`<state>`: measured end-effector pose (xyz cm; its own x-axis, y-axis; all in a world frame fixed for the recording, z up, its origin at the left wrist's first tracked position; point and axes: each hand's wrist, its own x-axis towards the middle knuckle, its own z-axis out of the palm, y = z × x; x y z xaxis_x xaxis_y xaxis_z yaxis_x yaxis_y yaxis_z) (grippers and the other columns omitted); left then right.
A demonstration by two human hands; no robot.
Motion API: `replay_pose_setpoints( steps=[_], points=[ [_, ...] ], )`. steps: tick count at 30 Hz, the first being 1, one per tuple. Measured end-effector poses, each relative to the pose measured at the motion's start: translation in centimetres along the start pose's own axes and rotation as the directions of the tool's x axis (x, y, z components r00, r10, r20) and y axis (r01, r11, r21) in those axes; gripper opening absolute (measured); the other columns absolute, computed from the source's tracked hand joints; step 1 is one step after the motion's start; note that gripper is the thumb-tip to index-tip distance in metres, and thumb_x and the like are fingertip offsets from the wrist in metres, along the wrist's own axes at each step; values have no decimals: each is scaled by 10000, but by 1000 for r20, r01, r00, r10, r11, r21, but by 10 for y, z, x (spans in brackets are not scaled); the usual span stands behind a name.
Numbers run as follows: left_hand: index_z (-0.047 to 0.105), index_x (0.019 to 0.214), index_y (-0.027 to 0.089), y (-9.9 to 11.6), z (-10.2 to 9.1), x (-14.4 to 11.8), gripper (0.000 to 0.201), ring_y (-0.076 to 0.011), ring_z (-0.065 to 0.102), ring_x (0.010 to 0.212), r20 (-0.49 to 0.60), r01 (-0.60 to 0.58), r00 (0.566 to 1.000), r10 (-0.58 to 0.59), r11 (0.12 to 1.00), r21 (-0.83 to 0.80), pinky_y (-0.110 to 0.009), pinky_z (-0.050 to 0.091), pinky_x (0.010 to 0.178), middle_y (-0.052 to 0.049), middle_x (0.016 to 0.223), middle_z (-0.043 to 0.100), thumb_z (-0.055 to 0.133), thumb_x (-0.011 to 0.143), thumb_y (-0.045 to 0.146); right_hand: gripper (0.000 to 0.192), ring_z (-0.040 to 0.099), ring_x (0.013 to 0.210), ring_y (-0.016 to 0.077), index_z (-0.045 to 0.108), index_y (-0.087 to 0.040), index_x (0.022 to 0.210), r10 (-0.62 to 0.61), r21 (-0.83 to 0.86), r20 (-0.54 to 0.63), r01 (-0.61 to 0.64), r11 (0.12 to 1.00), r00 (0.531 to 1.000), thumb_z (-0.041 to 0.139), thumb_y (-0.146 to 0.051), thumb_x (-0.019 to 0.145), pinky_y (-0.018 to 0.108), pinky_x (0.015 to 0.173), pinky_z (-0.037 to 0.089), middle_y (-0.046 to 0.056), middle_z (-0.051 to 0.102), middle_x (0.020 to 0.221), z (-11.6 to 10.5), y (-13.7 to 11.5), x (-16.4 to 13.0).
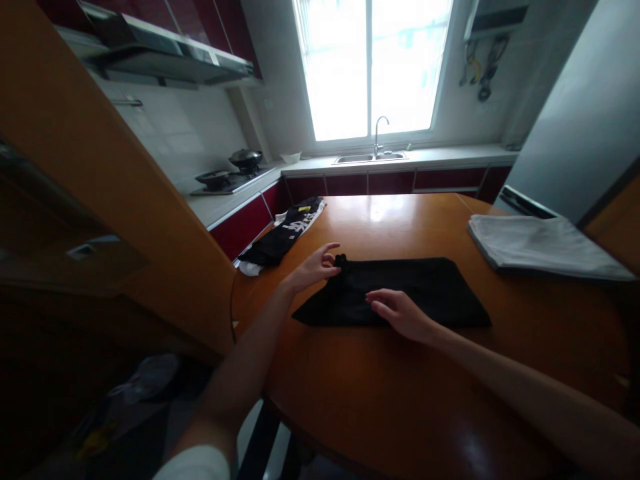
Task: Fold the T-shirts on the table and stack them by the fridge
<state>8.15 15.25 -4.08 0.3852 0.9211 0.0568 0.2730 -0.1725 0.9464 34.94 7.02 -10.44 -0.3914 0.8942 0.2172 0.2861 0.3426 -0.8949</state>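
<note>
A dark, folded black garment [410, 283] lies flat across the table in front of me; its exact kind does not show. At its far left corner, my left hand [314, 269] has thumb and a finger at a small bunched-up bit of the fabric, while the index finger stretches out above. My right hand [399, 311] is over the near middle of the garment, palm down, with fingers loosely extended and nothing held. Whether its fingertips press on the fabric is hard to see.
A round-ended wooden table [390, 393] carries a black-and-white printed garment [285, 233] at the far left and a folded white cloth stack [540, 241] at the right. Beyond stand a counter with a sink [357, 159], a stove with pans [245, 159] and a refrigerator [575, 120].
</note>
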Motion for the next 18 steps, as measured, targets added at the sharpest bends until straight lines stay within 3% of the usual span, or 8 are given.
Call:
replay_pose_setpoints(
  steps=[6, 11, 14, 18],
  points=[
    [494, 1405, 217, -3, 50, 1, 787, -85, 607, 673, -8, -56, 998, 56, 993, -105, -193, 445, 602, 36, 878, 586, 850, 706, 270, 561, 680, 815, 186, 628, -182, 1334, 113, 353, 104, -143, 925, 988, 693, -469, 856, 332, 655, 586, 107, 719, 1148, 16, -4, -1],
    [470, 1429, 210, -12, 79, 0, 794, -120, 661, 720, 55, -30, 998, 42, 980, -197, -251, 514, 670, -40, 1004, 667, 843, 729, 253, 454, 690, 837, 178, 690, -170, 1078, 112, 507, 107, -151, 848, 988, 754, -523, 801, 321, 719, 600, 52, 698, 964, 13, -5, 4],
    [465, 1435, 211, -16, 89, -2, 749, -120, 678, 733, 58, 20, 998, 0, 942, -335, -299, 550, 743, -69, 1077, 689, 787, 759, 188, 433, 687, 818, 174, 667, -166, 964, 146, 538, 35, -142, 831, 989, 784, -531, 763, 323, 743, 602, 29, 683, 882, 13, -5, 5],
    [455, 1465, 245, -14, 94, -5, 819, -178, 712, 934, 105, 38, 994, 21, 848, -529, -375, 540, 911, -111, 1245, 684, 763, 723, 85, 435, 659, 714, 156, 618, -171, 893, 209, 495, -136, -116, 861, 968, 798, -533, 734, 326, 669, 622, -4, 648, 783, 11, -5, 7]
  ],
)
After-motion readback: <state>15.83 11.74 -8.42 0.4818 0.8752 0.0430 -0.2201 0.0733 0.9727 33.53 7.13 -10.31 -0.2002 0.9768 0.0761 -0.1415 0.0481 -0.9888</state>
